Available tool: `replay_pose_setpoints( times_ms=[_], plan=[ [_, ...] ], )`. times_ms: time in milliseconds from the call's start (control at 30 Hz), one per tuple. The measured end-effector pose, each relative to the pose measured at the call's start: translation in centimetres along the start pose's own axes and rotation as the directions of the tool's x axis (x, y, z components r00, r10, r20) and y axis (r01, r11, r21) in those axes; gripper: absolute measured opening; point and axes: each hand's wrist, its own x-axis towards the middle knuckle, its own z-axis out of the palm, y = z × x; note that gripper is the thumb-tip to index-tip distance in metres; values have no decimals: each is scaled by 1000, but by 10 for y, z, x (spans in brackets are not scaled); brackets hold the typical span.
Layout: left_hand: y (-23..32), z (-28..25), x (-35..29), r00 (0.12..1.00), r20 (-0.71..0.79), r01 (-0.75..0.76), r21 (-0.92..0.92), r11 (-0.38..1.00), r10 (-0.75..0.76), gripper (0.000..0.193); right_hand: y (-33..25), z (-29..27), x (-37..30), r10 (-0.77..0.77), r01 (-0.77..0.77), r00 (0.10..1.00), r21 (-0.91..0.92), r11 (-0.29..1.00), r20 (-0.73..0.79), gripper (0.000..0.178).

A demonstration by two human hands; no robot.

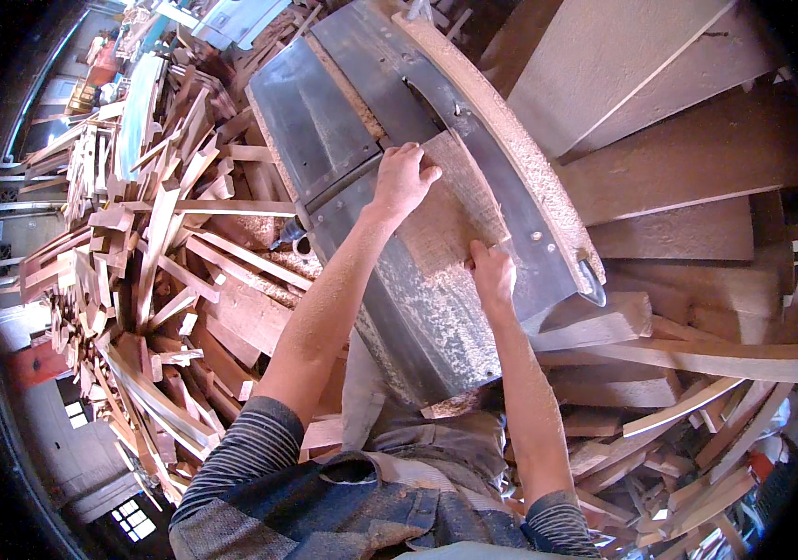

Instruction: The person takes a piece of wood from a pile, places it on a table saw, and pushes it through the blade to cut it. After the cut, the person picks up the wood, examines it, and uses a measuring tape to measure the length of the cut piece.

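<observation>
A flat, rough-sawn wooden board (460,196) lies on a grey metal machine table (310,121). My left hand (406,177) is closed at the board's far left corner, its fingers curled and thumb sticking out to the right. Lower and to the right, my right hand (493,275) pinches the near right edge of the board with curled fingers. Just beyond the board's far end, a dark narrow slot (425,103) runs through the tabletop. Sawdust clings to both my forearms and whitens the near part of the table.
A thick line of sawdust (520,140) lies along the table's right side. Piled wood offcuts (166,224) crowd the left. Wide planks (679,159) are stacked to the right, with narrower curved strips (698,355) nearer me. A pale blue panel (240,21) stands at the back.
</observation>
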Motion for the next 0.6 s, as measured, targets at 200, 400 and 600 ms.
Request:
replay_pose_setpoints(
  times_ms=[200,400,600],
  plan=[
    [-9,2,4,1000,-27,-1,28,1000,2,51,-9,-2,2,-22,21,999,22,1000,44,55],
    [-22,10,11,997,-67,-29,33,999,31,52,-19,-6,3,69,-75,995,76,994,78,56],
    [-30,14,14,989,-129,-63,42,997,68,50,-28,-7,6,70,-76,993,66,995,97,58]
  ],
)
